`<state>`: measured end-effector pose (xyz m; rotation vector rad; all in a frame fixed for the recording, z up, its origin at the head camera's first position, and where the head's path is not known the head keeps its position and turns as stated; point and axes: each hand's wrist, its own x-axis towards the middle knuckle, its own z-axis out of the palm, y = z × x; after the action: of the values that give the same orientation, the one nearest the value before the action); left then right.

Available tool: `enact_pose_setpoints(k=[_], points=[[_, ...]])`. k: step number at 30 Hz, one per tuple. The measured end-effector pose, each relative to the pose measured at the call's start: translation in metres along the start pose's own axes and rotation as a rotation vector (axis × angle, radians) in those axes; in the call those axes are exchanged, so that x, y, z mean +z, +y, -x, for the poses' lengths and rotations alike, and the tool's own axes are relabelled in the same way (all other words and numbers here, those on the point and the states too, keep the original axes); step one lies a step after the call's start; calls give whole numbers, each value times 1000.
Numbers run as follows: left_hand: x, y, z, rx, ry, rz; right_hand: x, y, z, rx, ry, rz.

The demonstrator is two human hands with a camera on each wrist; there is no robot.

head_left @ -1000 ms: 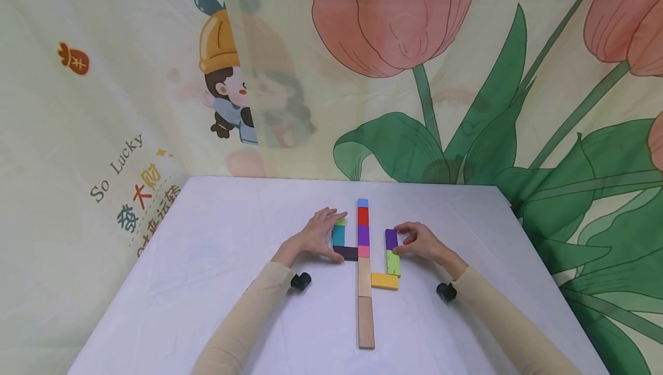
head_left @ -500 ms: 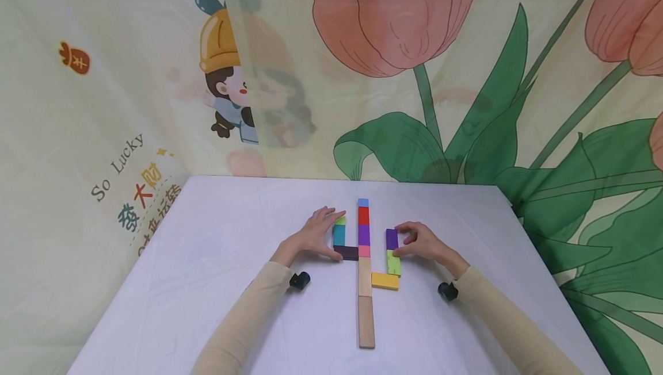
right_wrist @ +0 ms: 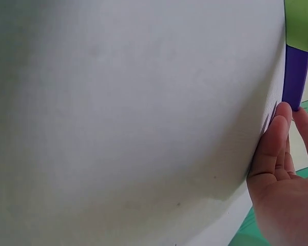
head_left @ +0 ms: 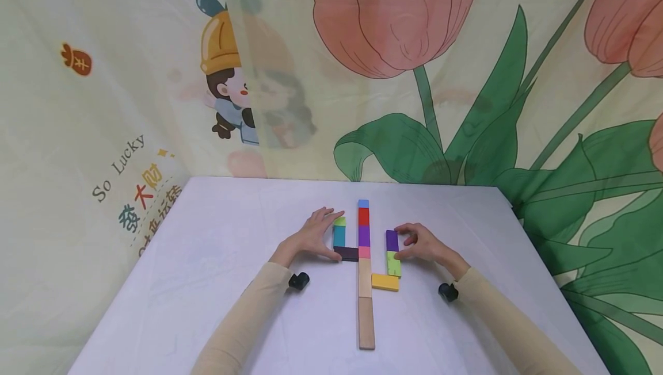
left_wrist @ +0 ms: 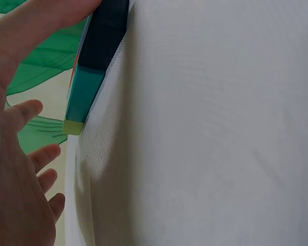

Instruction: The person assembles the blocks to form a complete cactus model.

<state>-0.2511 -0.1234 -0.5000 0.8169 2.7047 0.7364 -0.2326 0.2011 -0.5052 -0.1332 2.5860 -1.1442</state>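
In the head view, my left hand [head_left: 312, 234] spreads beside the left branch of a flat block layout. Its thumb is at the near left corner of a black block [head_left: 346, 254], and its fingers reach past a teal block [head_left: 339, 236] to a small lime block [head_left: 339, 221]. My right hand [head_left: 422, 243] is at the right branch. Its index fingertip touches the far end of a purple block [right_wrist: 296, 77], and the thumb lies against the adjoining green block [head_left: 393, 264]. Other fingers curl beside the purple block in the right wrist view.
Between the hands runs a straight column: light blue, red [head_left: 364, 217], violet and pink blocks, then two plain wooden blocks [head_left: 366, 323]. A yellow block [head_left: 385, 282] lies crosswise right of it. A white cloth [head_left: 181, 306] covers the table; a printed curtain hangs behind.
My right thumb has slid slightly nearer and right, from the purple-green seam onto the green block. My left hand has shifted very slightly left. The blocks keep their arrangement.
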Motion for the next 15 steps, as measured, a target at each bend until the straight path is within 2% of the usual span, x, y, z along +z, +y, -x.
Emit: enact_pose_setpoints(k=[9,15], points=[[-2,0,1,9,12,8,-2,0,-1,3,-12,-1],[-4,0,-2,-16,19,-6,-3,1,-4,-20,-5,-17]])
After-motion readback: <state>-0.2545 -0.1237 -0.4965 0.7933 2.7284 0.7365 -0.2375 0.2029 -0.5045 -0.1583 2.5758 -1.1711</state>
